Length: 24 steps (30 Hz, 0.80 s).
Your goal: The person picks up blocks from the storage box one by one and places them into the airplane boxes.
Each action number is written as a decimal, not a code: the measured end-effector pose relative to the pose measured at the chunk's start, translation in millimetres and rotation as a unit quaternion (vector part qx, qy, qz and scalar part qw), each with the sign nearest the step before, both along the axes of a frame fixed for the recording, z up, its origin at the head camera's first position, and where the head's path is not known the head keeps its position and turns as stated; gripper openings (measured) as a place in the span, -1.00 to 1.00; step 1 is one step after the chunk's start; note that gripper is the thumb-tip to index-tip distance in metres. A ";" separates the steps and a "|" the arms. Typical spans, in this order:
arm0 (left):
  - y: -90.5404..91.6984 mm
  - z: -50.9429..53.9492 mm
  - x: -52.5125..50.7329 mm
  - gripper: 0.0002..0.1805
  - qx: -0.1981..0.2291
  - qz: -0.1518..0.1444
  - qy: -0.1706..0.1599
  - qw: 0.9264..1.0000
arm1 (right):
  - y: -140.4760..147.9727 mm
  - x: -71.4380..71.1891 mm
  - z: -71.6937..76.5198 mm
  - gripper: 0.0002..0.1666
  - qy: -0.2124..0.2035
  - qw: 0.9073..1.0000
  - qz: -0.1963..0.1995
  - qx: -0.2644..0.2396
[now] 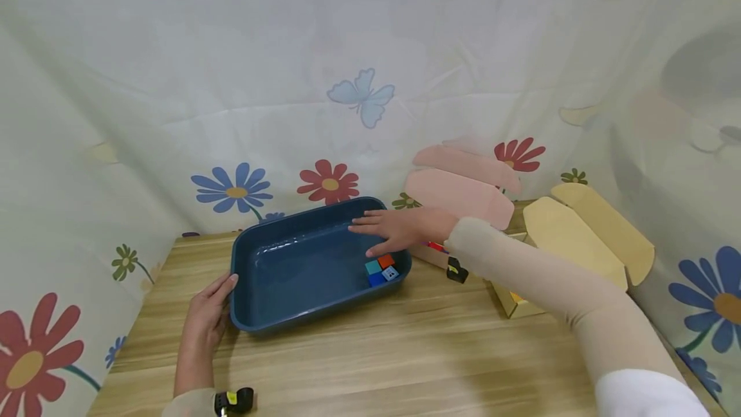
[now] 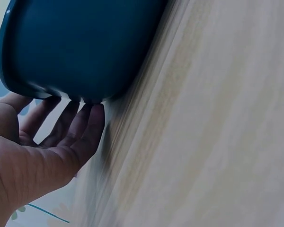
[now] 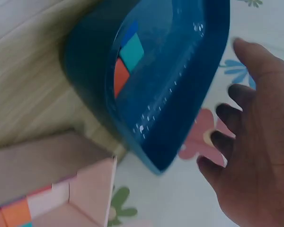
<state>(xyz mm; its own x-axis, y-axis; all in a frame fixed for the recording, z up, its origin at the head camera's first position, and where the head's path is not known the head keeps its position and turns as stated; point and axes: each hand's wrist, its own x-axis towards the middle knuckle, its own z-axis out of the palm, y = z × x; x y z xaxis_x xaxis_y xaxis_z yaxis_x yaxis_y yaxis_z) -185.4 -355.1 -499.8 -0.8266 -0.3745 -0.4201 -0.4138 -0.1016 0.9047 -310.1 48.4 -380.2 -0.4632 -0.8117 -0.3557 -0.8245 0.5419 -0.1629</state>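
A dark blue rectangular tray [image 1: 307,278] stands on the wooden table. My left hand [image 1: 205,314] grips its left end, thumb at the rim and the other fingertips against the outer wall, as the left wrist view shows of the tray [image 2: 85,47]. Inside the tray's right end lie several small square tiles, among them a teal tile [image 1: 373,267], an orange tile [image 1: 386,261], a blue tile [image 1: 376,279] and a pale printed tile [image 1: 390,273]. Above that end, my right hand [image 1: 399,227] is spread with nothing in it; the right wrist view shows the hand [image 3: 260,137] apart from the tray.
Right of the tray stands a pink box [image 1: 463,195] with its lid up and coloured pieces inside. Farther right is an opened yellow box [image 1: 570,230], partly behind my right forearm. A flower-printed curtain [image 1: 278,114] hangs behind the table [image 1: 417,346].
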 end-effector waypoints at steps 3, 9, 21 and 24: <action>0.4 -0.2 0.7 -0.19 -0.006 0.005 0.001 1.000 | -16.5 -1.0 -11.7 -0.11 -0.036 0.998 0.019 0.047; 5.6 1.8 1.3 -0.23 -0.019 0.015 0.002 1.000 | -38.0 -1.5 -31.7 -0.15 -0.032 0.989 0.036 0.139; 12.7 3.9 3.2 -0.22 -0.043 0.018 0.012 0.999 | -47.1 -3.4 -43.6 -0.37 -0.018 0.986 0.065 0.155; 13.3 4.4 3.2 -0.23 -0.046 0.015 0.013 0.999 | -48.3 -3.0 -44.3 -0.41 -0.005 0.986 0.075 0.147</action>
